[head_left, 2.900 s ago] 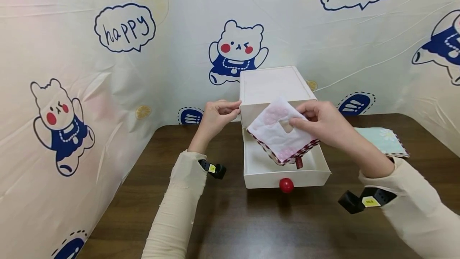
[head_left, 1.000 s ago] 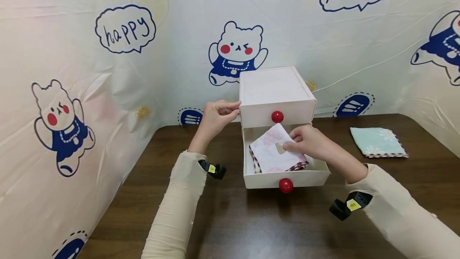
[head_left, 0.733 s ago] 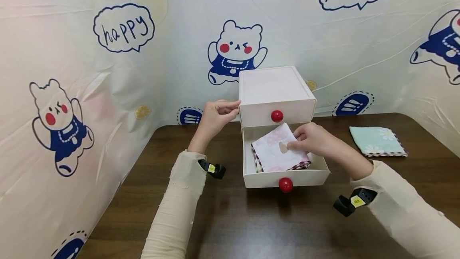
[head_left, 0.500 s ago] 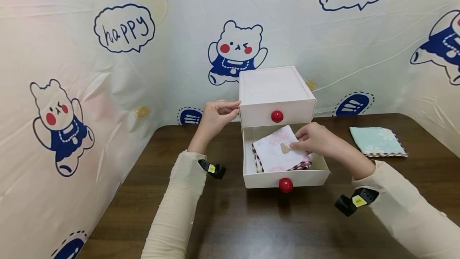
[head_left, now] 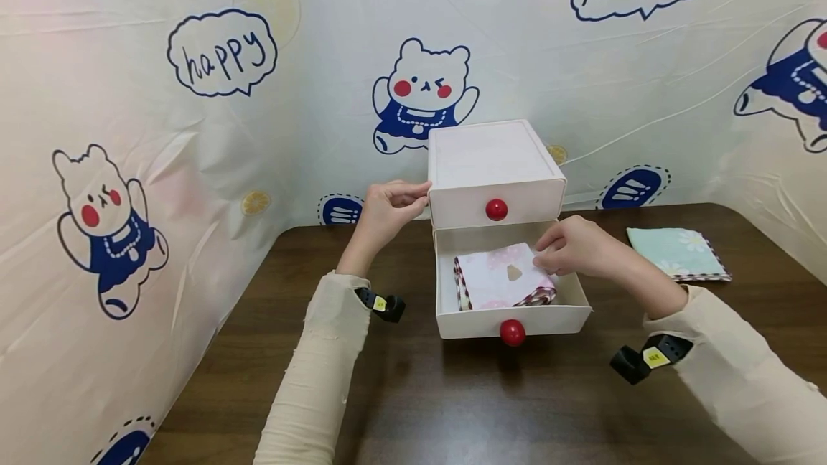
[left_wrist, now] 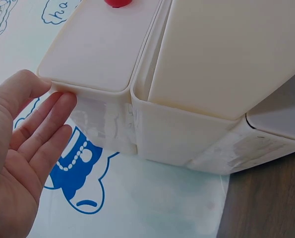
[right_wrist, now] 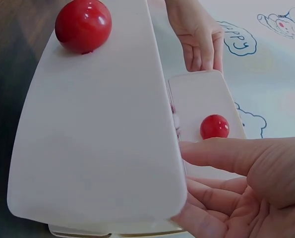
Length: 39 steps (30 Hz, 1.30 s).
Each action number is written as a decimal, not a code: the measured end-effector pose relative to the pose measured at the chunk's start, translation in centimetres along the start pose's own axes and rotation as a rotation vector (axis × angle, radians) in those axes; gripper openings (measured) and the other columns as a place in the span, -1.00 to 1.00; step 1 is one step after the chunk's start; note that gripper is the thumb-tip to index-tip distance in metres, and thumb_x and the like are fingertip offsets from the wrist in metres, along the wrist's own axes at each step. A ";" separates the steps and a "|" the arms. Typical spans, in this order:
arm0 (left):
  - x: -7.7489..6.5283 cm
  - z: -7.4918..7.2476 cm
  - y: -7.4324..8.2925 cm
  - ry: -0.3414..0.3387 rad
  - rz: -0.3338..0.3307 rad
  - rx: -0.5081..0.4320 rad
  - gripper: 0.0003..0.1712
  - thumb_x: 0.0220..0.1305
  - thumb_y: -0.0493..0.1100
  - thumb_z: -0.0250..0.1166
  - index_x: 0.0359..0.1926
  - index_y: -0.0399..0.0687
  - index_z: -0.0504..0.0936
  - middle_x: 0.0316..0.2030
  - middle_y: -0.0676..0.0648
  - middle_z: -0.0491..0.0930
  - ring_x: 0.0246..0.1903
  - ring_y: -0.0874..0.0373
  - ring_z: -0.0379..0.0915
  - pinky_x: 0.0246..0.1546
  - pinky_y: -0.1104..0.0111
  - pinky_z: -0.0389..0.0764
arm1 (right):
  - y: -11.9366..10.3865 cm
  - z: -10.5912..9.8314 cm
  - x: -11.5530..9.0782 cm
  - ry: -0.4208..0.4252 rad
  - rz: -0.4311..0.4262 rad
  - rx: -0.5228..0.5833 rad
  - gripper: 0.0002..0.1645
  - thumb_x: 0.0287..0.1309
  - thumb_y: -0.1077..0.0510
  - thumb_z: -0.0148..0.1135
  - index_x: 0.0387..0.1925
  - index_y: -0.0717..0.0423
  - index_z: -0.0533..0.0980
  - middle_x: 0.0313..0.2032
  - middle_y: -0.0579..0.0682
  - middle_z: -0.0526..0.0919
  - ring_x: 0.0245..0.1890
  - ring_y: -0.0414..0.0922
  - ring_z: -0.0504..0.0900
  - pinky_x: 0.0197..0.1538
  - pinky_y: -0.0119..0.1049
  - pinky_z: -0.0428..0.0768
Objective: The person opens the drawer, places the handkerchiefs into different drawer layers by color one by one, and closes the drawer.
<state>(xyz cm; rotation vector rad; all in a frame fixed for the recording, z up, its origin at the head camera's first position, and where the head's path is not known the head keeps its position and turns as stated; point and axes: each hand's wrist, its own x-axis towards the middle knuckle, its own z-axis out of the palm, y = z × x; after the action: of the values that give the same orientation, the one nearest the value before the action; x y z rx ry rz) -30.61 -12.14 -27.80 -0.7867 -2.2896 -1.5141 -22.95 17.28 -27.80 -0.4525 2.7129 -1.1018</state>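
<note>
A white two-drawer storage box [head_left: 484, 156] stands at the back of the table with its lower drawer [head_left: 474, 325] pulled out. Inside that drawer lies a folded white and pink handkerchief [head_left: 487, 275] with a checked border and a small beige patch. My right hand [head_left: 581, 246] hovers over the drawer's right side, fingertips beside the handkerchief, nothing visibly gripped. In the right wrist view, the drawer front hides part of those fingers. With thumb and fingertips, my left hand [left_wrist: 28, 144] touches the upper left corner of the box, its fingers fairly straight.
A folded mint-green handkerchief [head_left: 675, 253] with a daisy print rests on the table right of the box. Each drawer has a red ball knob [head_left: 512, 332]. A printed cloth backdrop [head_left: 336, 92] hangs close behind and on both sides of the brown table [head_left: 426, 393].
My right hand lowered the white and pink handkerchief into the lower drawer, then let go and drew slightly right. The handkerchief now lies flatter. My left hand stayed at the box corner.
</note>
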 end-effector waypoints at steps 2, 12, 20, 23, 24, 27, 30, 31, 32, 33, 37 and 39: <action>0.0 0.0 0.0 0.000 -0.003 0.000 -0.74 0.10 -0.30 0.32 -0.13 -0.17 0.67 -0.27 -0.09 0.63 -0.36 0.13 0.57 -0.40 0.43 0.58 | 0.1 -0.1 0.0 -0.008 0.017 0.005 -0.58 0.07 0.20 0.28 -0.11 0.47 0.49 -0.28 0.22 0.61 -0.41 -0.05 0.64 -0.31 -0.21 0.63; 0.0 0.3 0.1 -0.007 -0.009 0.002 -0.74 0.10 -0.30 0.32 -0.12 -0.17 0.67 -0.26 -0.08 0.63 -0.35 0.14 0.57 -0.37 0.40 0.59 | 0.4 -0.4 -0.4 -0.017 0.034 0.011 -0.56 0.07 0.19 0.27 -0.11 0.47 0.48 -0.37 0.14 0.64 -0.43 -0.04 0.64 -0.30 -0.22 0.63; 0.0 0.3 0.0 -0.007 -0.004 0.004 -0.74 0.11 -0.28 0.32 -0.12 -0.17 0.66 -0.25 -0.09 0.63 -0.35 0.13 0.57 -0.35 0.41 0.59 | 0.2 -0.9 -1.2 -0.014 0.022 0.008 -0.54 0.08 0.16 0.27 -0.10 0.47 0.48 -0.40 0.11 0.66 -0.44 -0.04 0.64 -0.31 -0.22 0.63; 0.0 0.2 -0.2 -0.006 -0.012 0.005 -0.73 0.11 -0.27 0.32 -0.12 -0.15 0.66 -0.24 -0.10 0.62 -0.33 0.11 0.57 -0.35 0.43 0.58 | 0.0 -1.1 -1.7 -0.009 0.021 -0.001 -0.54 0.08 0.15 0.27 -0.10 0.46 0.49 -0.40 0.10 0.66 -0.43 -0.03 0.65 -0.31 -0.23 0.63; 0.0 0.2 -0.2 -0.007 -0.014 0.005 -0.73 0.11 -0.27 0.32 -0.11 -0.15 0.66 -0.23 -0.11 0.62 -0.33 0.10 0.57 -0.35 0.44 0.58 | -0.1 -1.2 -1.8 -0.005 0.018 -0.006 -0.55 0.08 0.15 0.27 -0.10 0.45 0.49 -0.40 0.10 0.66 -0.42 -0.03 0.65 -0.30 -0.23 0.63; -0.1 0.1 -0.2 -0.009 -0.020 0.003 -0.72 0.11 -0.28 0.32 -0.10 -0.17 0.65 -0.22 -0.14 0.62 -0.31 0.07 0.57 -0.34 0.45 0.58 | -0.3 -1.4 -2.3 0.004 0.003 -0.022 -0.56 0.08 0.14 0.27 -0.11 0.43 0.51 -0.41 0.08 0.67 -0.43 -0.03 0.65 -0.30 -0.24 0.63; -0.4 0.0 0.8 -0.010 -0.024 0.008 -0.72 0.12 -0.34 0.29 -0.09 -0.24 0.63 -0.21 -0.19 0.61 -0.29 0.01 0.57 -0.32 0.46 0.58 | -0.3 -1.7 -2.8 -0.001 -0.022 -0.034 -0.54 0.08 0.12 0.27 -0.11 0.43 0.51 -0.43 0.07 0.67 -0.45 -0.06 0.64 -0.29 -0.22 0.63; -0.5 0.0 1.2 -0.010 -0.023 0.011 -0.72 0.12 -0.35 0.28 -0.09 -0.27 0.62 -0.22 -0.21 0.61 -0.29 0.00 0.57 -0.31 0.46 0.58 | -0.3 -1.8 -3.0 -0.001 -0.030 -0.039 -0.54 0.08 0.11 0.27 -0.11 0.43 0.51 -0.44 0.06 0.67 -0.45 -0.08 0.63 -0.29 -0.22 0.62; -0.7 -0.1 1.6 -0.010 -0.025 0.013 -0.72 0.12 -0.37 0.28 -0.09 -0.29 0.62 -0.22 -0.22 0.60 -0.28 -0.02 0.57 -0.31 0.46 0.58 | -0.3 -1.9 -3.1 -0.002 -0.034 -0.043 -0.53 0.07 0.10 0.28 -0.11 0.43 0.51 -0.44 0.06 0.67 -0.46 -0.10 0.63 -0.29 -0.21 0.62; -0.8 -0.1 2.1 -0.011 -0.025 0.016 -0.72 0.13 -0.38 0.27 -0.09 -0.31 0.61 -0.22 -0.23 0.60 -0.28 -0.03 0.57 -0.30 0.46 0.57 | -0.3 -2.0 -3.3 -0.003 -0.037 -0.045 -0.53 0.07 0.09 0.28 -0.11 0.42 0.51 -0.43 0.06 0.67 -0.46 -0.12 0.62 -0.29 -0.20 0.62; -1.1 -0.1 3.1 -0.014 -0.025 0.017 -0.72 0.13 -0.39 0.25 -0.09 -0.36 0.60 -0.23 -0.24 0.60 -0.28 -0.04 0.56 -0.31 0.47 0.57 | -0.1 -2.4 -4.3 0.013 -0.043 -0.056 -0.54 0.05 0.08 0.30 -0.12 0.39 0.53 -0.44 0.02 0.67 -0.46 -0.13 0.61 -0.30 -0.19 0.62; -1.1 -0.1 3.3 -0.014 -0.025 0.016 -0.72 0.13 -0.39 0.25 -0.09 -0.36 0.60 -0.23 -0.24 0.60 -0.28 -0.05 0.56 -0.32 0.48 0.57 | 0.0 -2.5 -4.8 0.020 -0.051 -0.061 -0.55 0.05 0.08 0.30 -0.13 0.36 0.54 -0.45 -0.01 0.67 -0.45 -0.13 0.60 -0.31 -0.21 0.61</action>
<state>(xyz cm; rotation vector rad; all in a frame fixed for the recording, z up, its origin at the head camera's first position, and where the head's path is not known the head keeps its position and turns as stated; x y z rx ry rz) -27.84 -11.52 -25.85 -0.7695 -2.3279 -1.5038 -19.16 20.58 -25.78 -0.5251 2.7730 -1.0442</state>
